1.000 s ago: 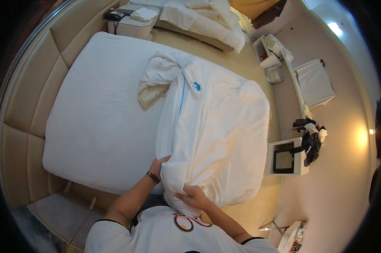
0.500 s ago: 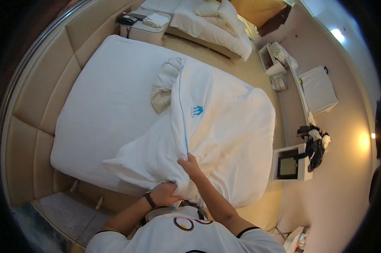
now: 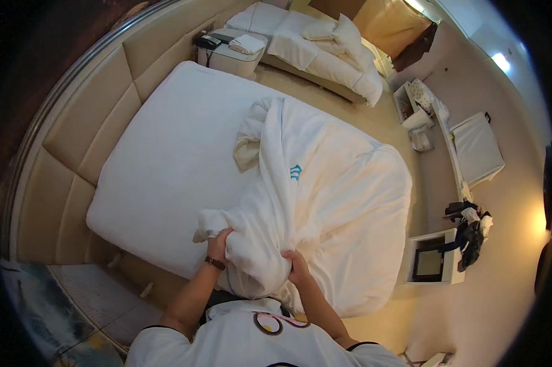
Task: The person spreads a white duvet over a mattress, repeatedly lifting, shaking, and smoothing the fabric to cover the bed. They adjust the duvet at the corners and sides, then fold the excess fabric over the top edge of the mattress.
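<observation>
A white duvet [image 3: 343, 208] with a blue emblem lies bunched and wrinkled over the right part of the bed. My left hand [image 3: 219, 243], with a dark band on its wrist, grips a fold near the duvet's corner at the bed's near edge. To its right, my right hand [image 3: 295, 264] is closed on another fold of the same duvet. Between the hands the cloth bulges up in a thick roll. The bed's left part shows a smooth white sheet [image 3: 172, 140]. At the far side, the duvet's end lies crumpled, with a greyish underside turned out.
A padded beige headboard [image 3: 62, 165] runs along the left. Beyond the bed stand a nightstand [image 3: 230, 61] with a telephone and folded towels, and a second bed [image 3: 312, 55]. On the right are a wall shelf [image 3: 450, 147], a small white cabinet [image 3: 459, 269] and dark clothes [image 3: 470, 238].
My left hand has moved left and farther from my body, taking hold near the duvet's corner. My right hand has come slightly nearer, and the blue-edged border has folded over, partly covering the emblem.
</observation>
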A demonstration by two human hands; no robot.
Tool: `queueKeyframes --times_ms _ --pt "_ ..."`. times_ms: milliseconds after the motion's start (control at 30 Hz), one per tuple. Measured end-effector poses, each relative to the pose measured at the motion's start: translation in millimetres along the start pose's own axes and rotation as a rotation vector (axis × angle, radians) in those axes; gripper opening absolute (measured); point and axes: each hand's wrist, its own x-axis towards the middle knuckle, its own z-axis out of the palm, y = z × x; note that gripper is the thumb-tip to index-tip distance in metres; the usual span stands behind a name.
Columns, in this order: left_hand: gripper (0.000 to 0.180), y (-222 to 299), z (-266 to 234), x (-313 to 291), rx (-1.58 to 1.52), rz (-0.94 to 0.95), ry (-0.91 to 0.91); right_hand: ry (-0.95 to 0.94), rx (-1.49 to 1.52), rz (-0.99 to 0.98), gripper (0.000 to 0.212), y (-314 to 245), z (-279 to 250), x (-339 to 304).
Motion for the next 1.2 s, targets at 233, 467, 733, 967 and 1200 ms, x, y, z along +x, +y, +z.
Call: queueKeyframes --times_ms 233,467,733,967,1200 --pt "0.041 1 14 -49 1.314 1.054 -0.374 0.143 -0.104 -0.270 0.041 -16 1 14" --pt "0.051 -47 42 -87 1.340 0.500 -0.549 -0.100 0.012 -0.310 0.044 -4 18 44" --pt "0.052 -61 52 -40 -0.183 -0.168 -0.003 -0.276 0.276 -0.175 0.050 2 -23 24" --pt "0.030 7 19 -5 0.226 0.402 0.618 -0.166 0.220 -0.225 0.051 5 -18 13" --pt "0.015 159 13 -7 0.222 0.923 0.185 -0.098 0.086 -0.371 0.052 22 58 30"
